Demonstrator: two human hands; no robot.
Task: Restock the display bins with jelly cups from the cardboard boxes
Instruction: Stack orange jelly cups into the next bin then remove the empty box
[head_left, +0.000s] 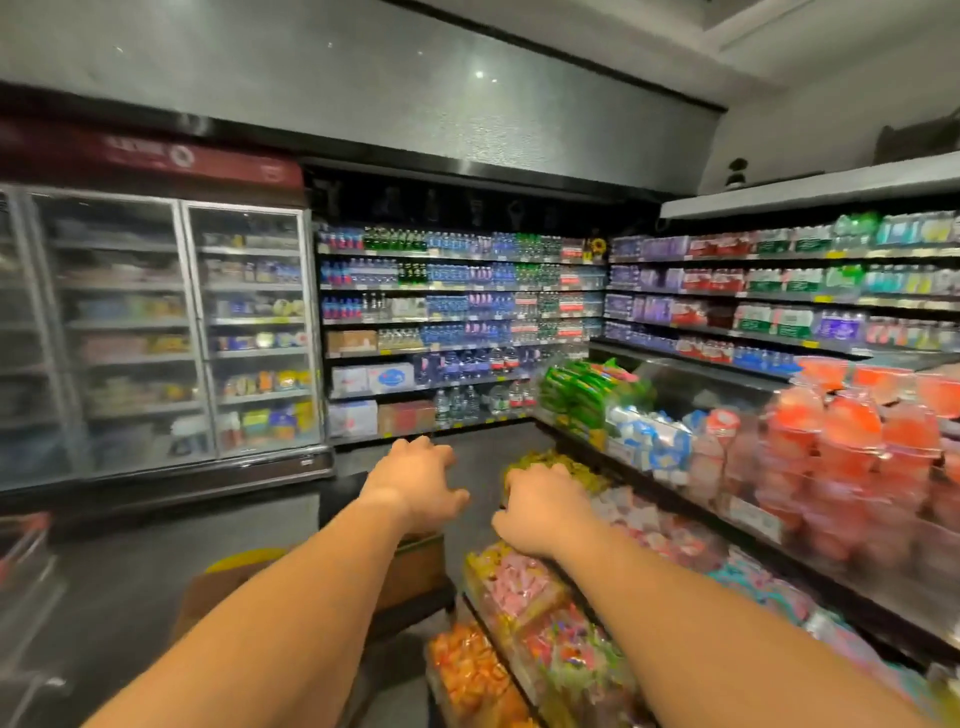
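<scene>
Left hand: my left hand reaches out over the cardboard box, back of the hand up, fingers loosely curled downward and holding nothing that I can see.
Right hand: my right hand lies just right of the box, fingers curled down over the yellow-green jelly cups at the far end of the display bins; whether it grips one I cannot tell.
Cardboard box: on the floor, touching the left side of the bins, its top mostly hidden under my left hand.
Display bins: running right of the box, packed with pink, orange and mixed-colour packs.
Red cups: stacked clear tubs on the shelf above and right of the box.
Bottled drinks: shelves well beyond the box.
Glass-door coolers: far left of the box, blurred.
</scene>
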